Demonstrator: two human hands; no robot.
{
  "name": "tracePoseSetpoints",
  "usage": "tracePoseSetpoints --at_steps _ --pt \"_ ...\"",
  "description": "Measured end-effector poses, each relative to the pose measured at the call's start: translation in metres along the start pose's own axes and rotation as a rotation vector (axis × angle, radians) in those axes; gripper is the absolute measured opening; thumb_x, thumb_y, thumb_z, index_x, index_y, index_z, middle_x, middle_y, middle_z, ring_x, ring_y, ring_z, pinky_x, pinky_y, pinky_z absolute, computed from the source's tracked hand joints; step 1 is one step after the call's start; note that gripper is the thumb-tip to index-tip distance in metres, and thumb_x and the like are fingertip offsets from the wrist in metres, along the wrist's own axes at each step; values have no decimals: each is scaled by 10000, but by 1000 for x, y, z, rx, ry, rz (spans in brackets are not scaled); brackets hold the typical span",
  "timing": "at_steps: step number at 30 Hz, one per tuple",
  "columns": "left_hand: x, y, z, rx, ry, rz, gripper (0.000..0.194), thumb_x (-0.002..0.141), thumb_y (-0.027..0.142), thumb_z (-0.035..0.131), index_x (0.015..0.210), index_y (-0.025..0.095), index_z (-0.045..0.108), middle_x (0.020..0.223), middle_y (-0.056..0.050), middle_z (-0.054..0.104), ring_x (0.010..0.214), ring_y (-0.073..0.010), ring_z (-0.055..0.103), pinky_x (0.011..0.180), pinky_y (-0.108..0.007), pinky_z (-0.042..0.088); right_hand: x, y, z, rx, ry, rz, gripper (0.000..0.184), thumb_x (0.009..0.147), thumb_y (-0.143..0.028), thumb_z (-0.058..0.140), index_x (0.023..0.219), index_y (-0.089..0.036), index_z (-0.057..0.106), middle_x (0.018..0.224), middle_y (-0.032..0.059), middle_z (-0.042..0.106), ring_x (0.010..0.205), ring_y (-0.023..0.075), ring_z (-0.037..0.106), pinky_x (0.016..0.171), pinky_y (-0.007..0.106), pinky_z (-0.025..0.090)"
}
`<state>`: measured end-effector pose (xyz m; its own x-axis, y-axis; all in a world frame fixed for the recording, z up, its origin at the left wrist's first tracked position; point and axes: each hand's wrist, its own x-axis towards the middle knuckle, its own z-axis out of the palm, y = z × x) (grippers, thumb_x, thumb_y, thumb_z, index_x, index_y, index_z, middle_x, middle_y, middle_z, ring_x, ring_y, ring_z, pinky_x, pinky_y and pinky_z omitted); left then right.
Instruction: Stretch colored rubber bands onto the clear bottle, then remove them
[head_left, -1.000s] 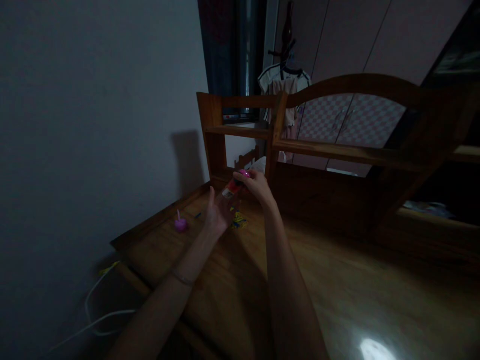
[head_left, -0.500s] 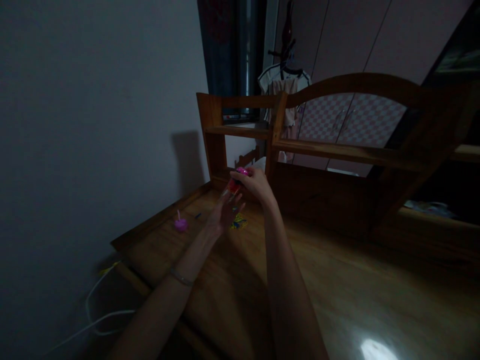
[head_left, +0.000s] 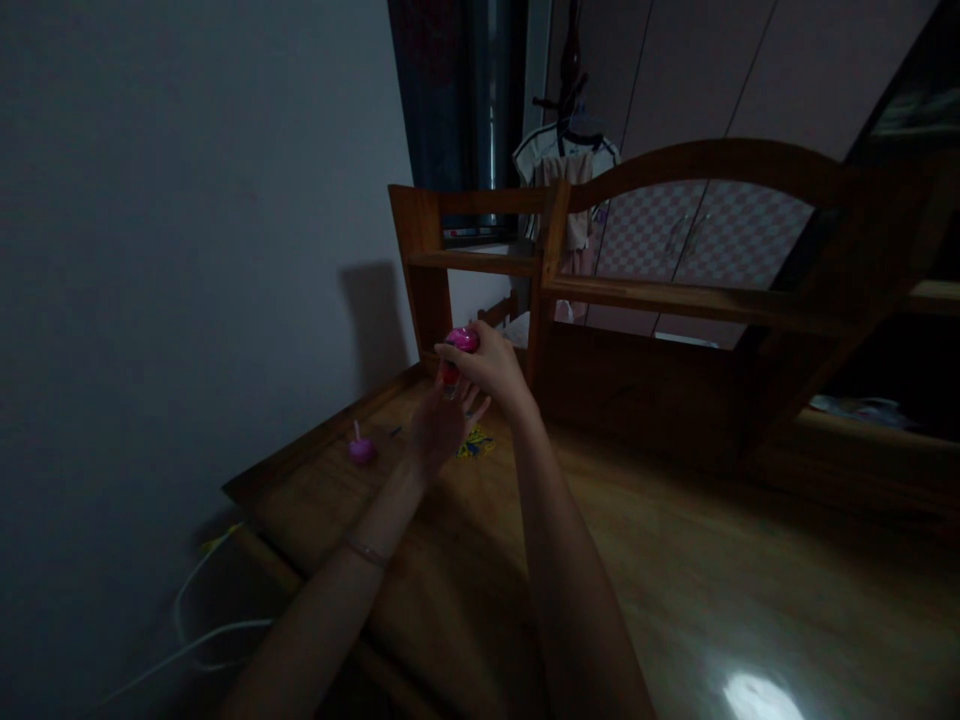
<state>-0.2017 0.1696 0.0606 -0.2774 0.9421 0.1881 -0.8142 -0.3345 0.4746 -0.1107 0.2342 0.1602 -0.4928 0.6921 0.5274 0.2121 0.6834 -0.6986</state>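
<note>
In front of me, above the far left part of the wooden desk [head_left: 675, 560], both hands meet at a small shiny object with a pink top [head_left: 463, 340] and a red lower part [head_left: 450, 374]. My right hand [head_left: 495, 370] grips the pink top from the right, thumb and fingers closed on it. Below, my left hand [head_left: 441, 425] surrounds the red lower part, its thumb on the left and its other fingers partly spread on the right. Its exact kind is too dark and small to tell. Behind the left fingers lies a yellow-and-blue cluster [head_left: 475, 442].
Left of my hands, a small round purple thing [head_left: 361, 449] with an upright stem stands on the desk, near a small dark stick [head_left: 395, 431]. Wooden shelving [head_left: 551, 240] rises at the back. A wall [head_left: 225, 250] borders the left; a white cable [head_left: 217, 632] hangs below.
Both hands and the object have shifted slightly left. More of the pink top shows, and my left palm faces me more. The things on the desk have not moved.
</note>
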Motion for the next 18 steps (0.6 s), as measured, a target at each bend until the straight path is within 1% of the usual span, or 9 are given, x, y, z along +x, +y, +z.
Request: tracePoseSetpoints --at_steps 3,5,9,12,15,18 --pt "1 -3 -3 0 -17 6 222 940 293 482 1037 245 675 1057 -49 704 1111 -218 617 1013 -450 434 -1 1 0 -13 7 11 396 749 -518 673 977 -200 611 873 82 668 873 268 635 783 388 478" --pt "3 -6 -6 23 2 20 223 949 297 476 1047 247 671 1072 -44 702 1105 -203 621 1009 -421 444 -1 3 0 -20 21 26 407 746 -524 679 976 -195 612 873 93 666 882 280 636 787 399 480" --pt "7 -10 -9 41 42 81 225 969 257 459 1058 255 665 1107 -18 697 1094 -158 628 1026 -369 447 1 7 -1 4 106 26 428 757 -552 665 981 -191 612 905 105 667 909 279 636 814 404 478" --pt "8 -11 -8 52 59 94 256 976 227 443 1122 259 650 1153 -26 688 1108 -155 628 1016 -351 467 2 10 -3 28 154 22 436 762 -567 653 985 -194 615 923 95 668 910 264 636 826 398 479" --pt "9 -11 -6 34 103 67 284 977 210 442 1183 260 631 1123 -36 701 1093 -162 642 971 -322 504 2 12 -4 30 152 24 439 759 -564 653 990 -193 620 918 89 669 910 261 636 835 404 480" --pt "11 -11 -7 20 117 63 304 986 186 420 1215 226 615 1109 -48 706 1087 -153 646 941 -272 517 2 12 -4 23 143 38 453 755 -562 659 999 -182 626 931 107 671 924 277 635 841 420 482"
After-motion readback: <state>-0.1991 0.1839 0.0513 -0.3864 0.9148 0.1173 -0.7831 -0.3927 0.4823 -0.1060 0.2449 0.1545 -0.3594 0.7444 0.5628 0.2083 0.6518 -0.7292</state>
